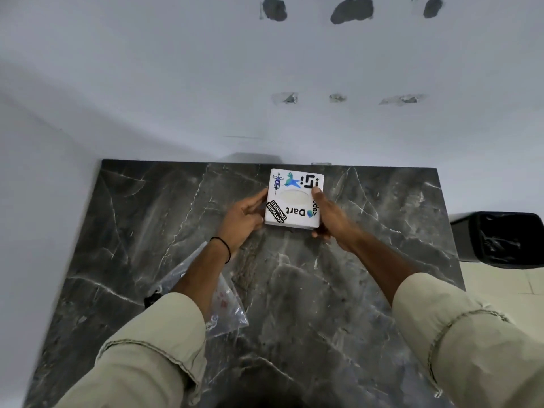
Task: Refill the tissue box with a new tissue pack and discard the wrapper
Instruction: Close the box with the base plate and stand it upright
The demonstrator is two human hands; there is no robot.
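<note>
- My left hand (243,219) and right hand (329,214) clamp the tissue box (294,198) at the far desk (368,290) edge.
- Box appears refilled.
- Wrapper (223,301) lies near left; I judge discarding into the bin (497,240) remains.

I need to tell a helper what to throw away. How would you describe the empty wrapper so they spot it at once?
Start at the dark marble table and look to its near left part, under the person's left forearm. There lies the wrapper: crumpled clear plastic with faint red print, flat and see-through, unlike the solid white stickered tissue box further back.
</note>
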